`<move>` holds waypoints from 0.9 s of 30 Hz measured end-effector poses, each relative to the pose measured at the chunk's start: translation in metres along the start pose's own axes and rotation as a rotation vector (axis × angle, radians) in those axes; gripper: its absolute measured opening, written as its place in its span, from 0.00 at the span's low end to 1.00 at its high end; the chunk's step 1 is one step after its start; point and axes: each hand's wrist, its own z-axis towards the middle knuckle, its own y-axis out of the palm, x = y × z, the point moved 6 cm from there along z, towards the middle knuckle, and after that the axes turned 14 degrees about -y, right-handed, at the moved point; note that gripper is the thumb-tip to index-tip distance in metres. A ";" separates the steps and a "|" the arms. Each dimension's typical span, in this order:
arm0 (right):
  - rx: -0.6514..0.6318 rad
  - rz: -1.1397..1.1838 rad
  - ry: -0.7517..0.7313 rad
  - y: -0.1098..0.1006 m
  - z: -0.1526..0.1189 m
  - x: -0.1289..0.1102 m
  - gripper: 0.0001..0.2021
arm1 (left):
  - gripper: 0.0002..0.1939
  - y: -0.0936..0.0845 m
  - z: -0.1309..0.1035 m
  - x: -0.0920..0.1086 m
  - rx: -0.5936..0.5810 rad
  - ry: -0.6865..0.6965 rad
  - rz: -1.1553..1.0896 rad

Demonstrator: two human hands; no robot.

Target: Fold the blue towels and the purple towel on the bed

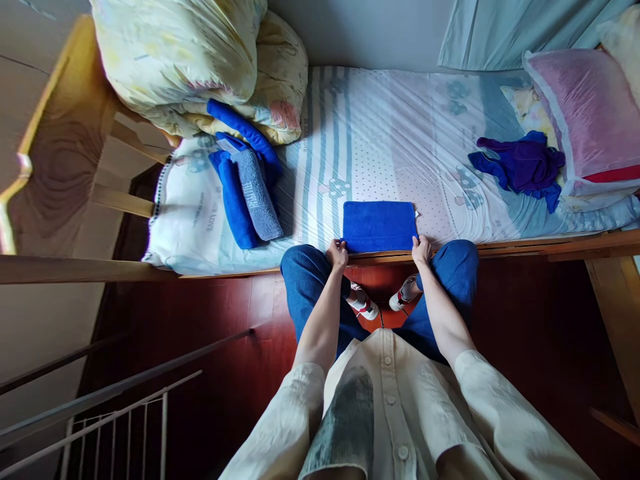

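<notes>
Head view: the left hand (337,254) and right hand (421,249) each pinch a near corner of the blue cloth (379,225), fingers closed; it lies flat at the front edge of the bed (373,127). Leftward rests a rolled grey towel (257,195).

Bedroom, looks like a home. Bed (505,249) with printed sheet (373,150) ahead of left hand (337,255) and right hand (421,249). Bulky floral quilt (180,50) beyond left hand, wooden bed end (65,140) farther left. Pink pillow (590,110) right of right hand; pale curtain (515,33) beyond.
</notes>
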 end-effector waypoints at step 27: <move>0.114 0.134 0.173 0.029 0.021 0.028 0.14 | 0.13 0.005 0.022 -0.015 0.006 -0.166 0.016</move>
